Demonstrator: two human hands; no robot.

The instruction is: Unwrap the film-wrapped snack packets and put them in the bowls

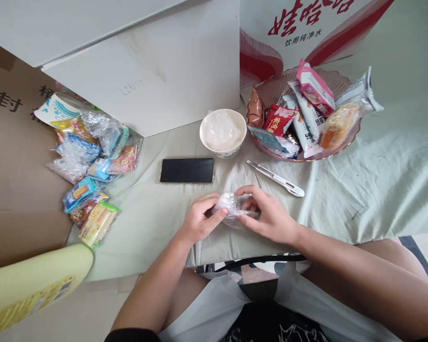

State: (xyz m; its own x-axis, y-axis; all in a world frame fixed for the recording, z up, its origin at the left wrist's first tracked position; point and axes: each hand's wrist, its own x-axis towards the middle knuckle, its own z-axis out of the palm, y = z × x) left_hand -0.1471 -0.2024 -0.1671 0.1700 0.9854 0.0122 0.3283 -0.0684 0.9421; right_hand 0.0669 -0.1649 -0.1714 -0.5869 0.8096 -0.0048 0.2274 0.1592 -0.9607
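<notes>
Near the front edge of the cloth-covered table, both hands hold a crumpled bundle of clear plastic film [228,205]. My left hand [198,219] grips its left side, thumb on top. From the right, my right hand [271,214] pinches the film between thumb and fingers. Whether anything is wrapped inside cannot be made out. Beyond the hands stands a white bowl [219,151] with clear plastic lying in it. A dark-screened phone [187,170] lies left of the bowl, and a white utility knife [277,179] rests in front of the snack dish.
A pink ribbed glass dish [276,86] holds several wrapped snacks at the back right. More packaged snacks [98,223] are heaped at left, beside a brown carton [17,156]. White boxes [185,71] wall off the back. A yellow-green container [39,275] juts in at lower left.
</notes>
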